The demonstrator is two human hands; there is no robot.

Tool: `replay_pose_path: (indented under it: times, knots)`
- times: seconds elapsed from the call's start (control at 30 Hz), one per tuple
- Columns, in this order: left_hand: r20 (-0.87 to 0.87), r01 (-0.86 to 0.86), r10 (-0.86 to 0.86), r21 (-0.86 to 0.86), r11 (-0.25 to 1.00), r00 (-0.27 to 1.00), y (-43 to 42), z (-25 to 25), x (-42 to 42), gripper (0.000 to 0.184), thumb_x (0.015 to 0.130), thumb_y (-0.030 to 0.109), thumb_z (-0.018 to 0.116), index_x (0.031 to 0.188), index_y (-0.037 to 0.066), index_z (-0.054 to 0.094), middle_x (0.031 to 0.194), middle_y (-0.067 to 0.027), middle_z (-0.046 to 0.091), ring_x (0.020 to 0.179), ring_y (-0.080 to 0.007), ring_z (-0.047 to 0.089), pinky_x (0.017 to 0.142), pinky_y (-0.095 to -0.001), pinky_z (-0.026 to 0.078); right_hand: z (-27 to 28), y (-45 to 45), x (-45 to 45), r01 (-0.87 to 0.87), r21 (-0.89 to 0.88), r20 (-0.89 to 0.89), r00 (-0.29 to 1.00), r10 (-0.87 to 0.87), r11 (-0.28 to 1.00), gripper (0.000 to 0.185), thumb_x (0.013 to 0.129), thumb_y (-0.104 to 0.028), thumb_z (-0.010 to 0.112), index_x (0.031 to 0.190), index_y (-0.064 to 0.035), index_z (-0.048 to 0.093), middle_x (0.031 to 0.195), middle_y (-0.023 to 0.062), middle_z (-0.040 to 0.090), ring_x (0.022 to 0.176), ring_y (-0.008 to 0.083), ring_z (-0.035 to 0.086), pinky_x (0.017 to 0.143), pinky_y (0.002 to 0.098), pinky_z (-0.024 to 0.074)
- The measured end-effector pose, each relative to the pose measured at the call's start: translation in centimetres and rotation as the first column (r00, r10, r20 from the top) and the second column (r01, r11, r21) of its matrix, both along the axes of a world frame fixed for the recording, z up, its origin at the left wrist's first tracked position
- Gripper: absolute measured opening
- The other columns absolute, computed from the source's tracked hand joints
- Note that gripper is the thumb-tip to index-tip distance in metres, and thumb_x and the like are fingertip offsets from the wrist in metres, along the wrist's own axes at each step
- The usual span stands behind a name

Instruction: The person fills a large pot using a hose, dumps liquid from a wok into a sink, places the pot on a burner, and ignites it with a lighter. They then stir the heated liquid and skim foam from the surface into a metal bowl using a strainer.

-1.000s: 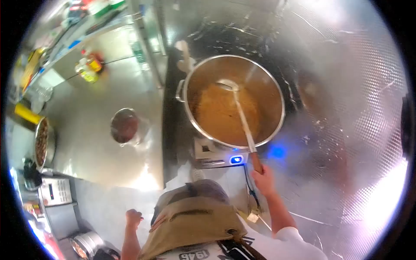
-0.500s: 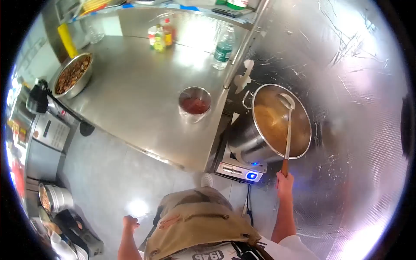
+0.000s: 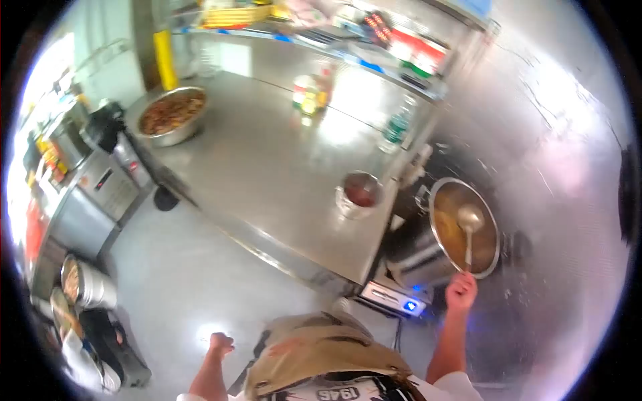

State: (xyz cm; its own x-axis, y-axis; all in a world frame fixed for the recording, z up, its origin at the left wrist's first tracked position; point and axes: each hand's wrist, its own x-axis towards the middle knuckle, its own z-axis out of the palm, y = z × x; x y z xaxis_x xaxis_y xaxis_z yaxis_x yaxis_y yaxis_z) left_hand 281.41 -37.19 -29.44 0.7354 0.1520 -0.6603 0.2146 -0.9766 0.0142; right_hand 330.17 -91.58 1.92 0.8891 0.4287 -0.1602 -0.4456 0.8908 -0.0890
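Steel desk (image 3: 267, 160) has its right edge beside the pot (image 3: 418, 259), where the right grip (image 3: 461, 290), clamped on the ladle (image 3: 470, 217), should sweep slowly within the rim (image 3: 498, 244), left grip (image 3: 220, 343) curled shut.

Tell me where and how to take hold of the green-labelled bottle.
Grip the bottle around its label, probably best from the steel table's front side: it stands upright, its slim round body should suit a wrapped hand, and the shelf edge looks close to its top.
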Motion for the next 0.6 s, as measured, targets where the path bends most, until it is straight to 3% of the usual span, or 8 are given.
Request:
replay_pose_path:
  times: [0.03,0.1,0.23,0.37,0.43,0.5,0.57,0.6]
  knots:
    - [-0.007,-0.026,0.026,0.033,0.999,1.0,0.4,0.1,0.2,0.027,0.076,0.043,0.056,0.088,0.022,0.069,0.083,-0.004,0.068,0.085,-0.0247,0.064,0.068,-0.0402,0.05,1.9,1.1,-0.7,-0.077,0.198,0.038,0.997,0.071,0.977,0.014,0.092,-0.014,0.042,0.082,-0.0055,0.046,0.063,-0.0011,0.042,0.051,0.0087,0.046,0.042,0.0216,0.0321]
    - [0.038,-0.129,0.128,0.019,0.991,0.991,1.8,1.3,-0.3,0.026,0.076,0.042,0.057,0.087,0.021,0.069,0.083,-0.0046,0.068,0.084,-0.0248,0.064,0.068,-0.0397,0.05,5.3,5.0,-4.7,-0.103,0.3,0.093,0.993,0.079,0.948,0.018,0.092,-0.017,0.041,0.075,-0.0103,0.038,0.064,-0.0004,0.041,0.051,0.0086,0.043,0.041,0.0234,0.0317]
    - [-0.005,-0.265,0.265,0.017,0.964,0.964,3.3,-0.1,-2.8,0.026,0.076,0.039,0.056,0.089,0.021,0.069,0.083,-0.0039,0.068,0.085,-0.0237,0.064,0.069,-0.0384,0.05,9.0,12.7,-12.1,-0.325,0.282,0.099,0.946,0.31,0.903,0.011,0.088,-0.018,0.041,0.085,-0.0083,0.039,0.065,0.0005,0.042,0.049,0.0102,0.046,0.04,0.0254,0.0337]
    - [-0.42,-0.517,0.43,-0.115,0.848,0.799,4.0,-3.1,-5.4,0.03,0.076,0.041,0.058,0.095,0.02,0.068,0.092,-0.003,0.067,0.092,-0.0242,0.062,0.074,-0.0375,0.05,13.4,21.1,-13.9,-0.42,0.386,0.038,0.897,0.441,0.821,0.011,0.085,-0.017,0.044,0.089,-0.0073,0.039,0.063,0.0004,0.045,0.045,0.0092,0.046,0.039,0.0247,0.0344]
    - [-0.326,-0.369,0.336,-0.044,0.928,0.884,2.8,-3.3,-6.7,0.033,0.075,0.045,0.058,0.096,0.021,0.068,0.095,-0.0036,0.067,0.093,-0.0246,0.062,0.076,-0.0373,0.049,14.3,25.3,-12.8,-0.514,0.424,0.023,0.829,0.559,0.745,0.011,0.084,-0.015,0.046,0.088,-0.0073,0.039,0.062,-0.0006,0.047,0.043,0.0083,0.045,0.038,0.0245,0.0339]
    - [-0.163,-0.477,0.46,-0.091,0.874,0.873,1.2,-11.9,-11.3,0.036,0.075,0.049,0.056,0.097,0.023,0.067,0.096,-0.0042,0.067,0.094,-0.024,0.062,0.076,-0.0376,0.049,13.8,31.5,-11.2,-0.614,0.435,0.081,0.755,0.651,0.658,0.013,0.084,-0.014,0.046,0.09,-0.0067,0.037,0.061,0.0005,0.049,0.043,0.0083,0.048,0.038,0.023,0.0362]
    - [-0.228,-0.479,0.461,-0.03,0.877,0.858,0.7,-4.9,-10.5,0.038,0.076,0.05,0.055,0.1,0.023,0.066,0.097,-0.0048,0.066,0.095,-0.0245,0.062,0.077,-0.0372,0.049,12.9,38.4,-8.5,-0.706,0.406,0.092,0.664,0.742,0.581,0.013,0.085,-0.013,0.046,0.09,-0.0079,0.035,0.059,0.0,0.046,0.042,0.0082,0.045,0.037,0.0223,0.034]
    - [-0.157,-0.521,0.508,-0.056,0.852,0.847,-0.2,-5.9,-12.4,0.04,0.076,0.05,0.055,0.102,0.022,0.066,0.097,-0.0062,0.067,0.094,-0.026,0.062,0.077,-0.0377,0.049,12.5,42.5,-7.1,-0.749,0.334,0.053,0.621,0.782,0.572,0.013,0.085,-0.013,0.047,0.09,-0.0079,0.036,0.06,-0.0006,0.045,0.041,0.0079,0.043,0.035,0.0226,0.0312]
